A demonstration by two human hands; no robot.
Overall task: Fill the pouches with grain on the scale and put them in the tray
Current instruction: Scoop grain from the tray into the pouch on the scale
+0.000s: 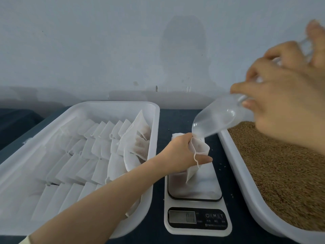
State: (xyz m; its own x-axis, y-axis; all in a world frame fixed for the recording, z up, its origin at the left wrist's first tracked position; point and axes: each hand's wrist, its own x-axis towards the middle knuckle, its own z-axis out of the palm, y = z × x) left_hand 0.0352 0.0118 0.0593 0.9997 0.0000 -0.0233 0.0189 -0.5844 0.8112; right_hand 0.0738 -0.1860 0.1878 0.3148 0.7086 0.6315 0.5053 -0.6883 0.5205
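My left hand (182,154) pinches the open mouth of a white pouch (199,152) held upright over the white kitchen scale (195,205). My right hand (281,101) grips a clear plastic scoop (218,118) tilted down, its lip touching the pouch's mouth. A little brown grain shows through the pouch wall. The scoop looks nearly empty and is blurred. The white tray (154,120) on the left holds rows of empty pouches and a few filled ones (140,143) near its right wall. Brown grain (281,169) fills the white tray (233,161) on the right.
The scale display (182,217) shows a faint, unclear reading. A few loose grains (222,166) lie on the dark tabletop (175,120) between scale and grain tray. A pale wall stands close behind the table.
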